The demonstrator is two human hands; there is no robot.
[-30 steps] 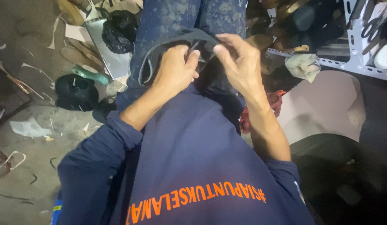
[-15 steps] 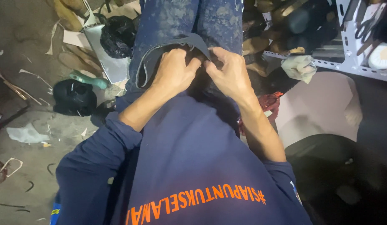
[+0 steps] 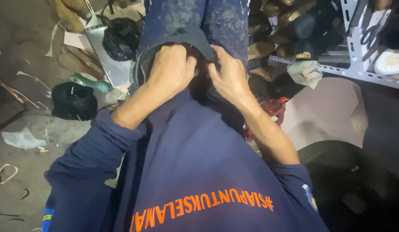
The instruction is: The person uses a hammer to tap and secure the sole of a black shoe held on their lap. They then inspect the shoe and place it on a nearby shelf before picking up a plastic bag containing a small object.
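At frame centre, your left hand and right hand are clamped on the dark, curved, soft leather-like piece. Expect it light and pliable; pinch its edge.

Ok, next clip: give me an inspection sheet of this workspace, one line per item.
Surface: grey concrete floor, dusty.
Job's things: dark curved piece held on the person's lap.
Clutter: black plastic bag, black cap, green-handled tool, paper scraps, red cloth.
Grippers: left hand and right hand both pinch the dark piece.
Cables: nothing seen.
Surroundings: metal rack with scissors, piled shoe parts.
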